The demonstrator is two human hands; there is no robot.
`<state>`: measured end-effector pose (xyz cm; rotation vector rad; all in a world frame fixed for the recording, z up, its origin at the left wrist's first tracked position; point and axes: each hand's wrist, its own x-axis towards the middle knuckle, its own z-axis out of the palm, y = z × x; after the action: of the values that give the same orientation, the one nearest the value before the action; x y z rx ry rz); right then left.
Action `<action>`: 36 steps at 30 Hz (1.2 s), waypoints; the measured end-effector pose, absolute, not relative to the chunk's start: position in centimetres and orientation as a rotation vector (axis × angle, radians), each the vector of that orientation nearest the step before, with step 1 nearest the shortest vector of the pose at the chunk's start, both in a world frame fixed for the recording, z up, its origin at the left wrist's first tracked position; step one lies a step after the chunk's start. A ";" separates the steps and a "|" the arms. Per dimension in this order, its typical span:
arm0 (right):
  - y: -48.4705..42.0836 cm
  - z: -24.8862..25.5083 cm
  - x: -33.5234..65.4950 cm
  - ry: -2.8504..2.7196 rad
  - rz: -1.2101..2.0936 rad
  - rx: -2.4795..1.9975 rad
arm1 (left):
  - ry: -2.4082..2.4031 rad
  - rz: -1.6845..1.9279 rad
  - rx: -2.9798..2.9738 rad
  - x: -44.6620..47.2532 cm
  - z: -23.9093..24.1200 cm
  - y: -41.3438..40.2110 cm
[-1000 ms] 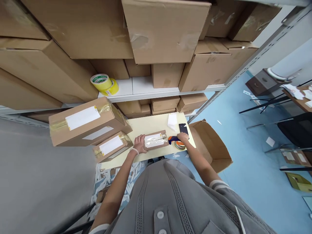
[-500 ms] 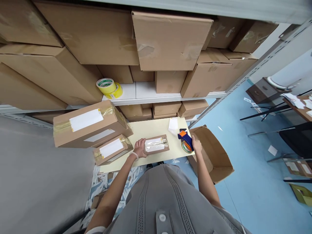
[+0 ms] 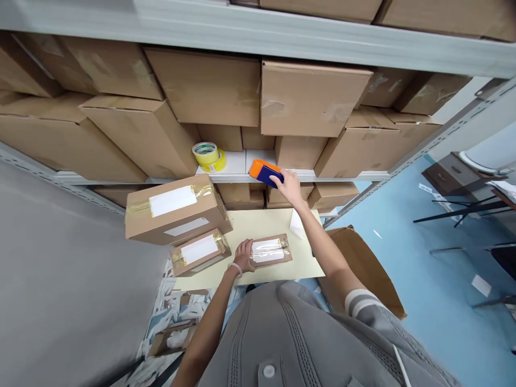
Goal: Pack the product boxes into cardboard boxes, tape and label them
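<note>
Your right hand (image 3: 289,187): gripping tape dispenser (image 3: 266,173), long axis leftward, toward yellow rolls (image 3: 217,161). Left hand (image 3: 243,256): clasping carton (image 3: 271,251).

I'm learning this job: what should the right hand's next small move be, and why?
I'd probably lower the dispenser onto the shelf: the right hand holds it right by the shelf's edge, bare board shows beside it, and the box at the left hand already has tape across its label.

Head-worn view, forward and downward over table (image 3: 258,223)
</note>
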<state>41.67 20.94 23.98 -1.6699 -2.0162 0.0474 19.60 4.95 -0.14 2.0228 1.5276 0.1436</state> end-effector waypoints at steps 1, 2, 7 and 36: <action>22.1 24.4 40.7 -2.023 0.033 -1.647 | 1.543 0.159 2.007 19.7 -0.2 4.7; 23.2 24.6 39.8 -2.029 0.019 -1.628 | 1.559 0.170 1.990 19.7 -0.3 4.5; 27.2 24.1 36.6 -2.126 -0.030 -1.614 | 1.595 0.180 1.922 19.8 -0.9 4.1; 7.1 1.5 43.7 -1.270 1.048 -1.865 | 1.472 0.535 1.919 19.4 -1.7 3.9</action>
<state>43.67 7.06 1.50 -1.8653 -1.2704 1.0475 19.44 3.92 -1.65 1.9193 1.4717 0.5354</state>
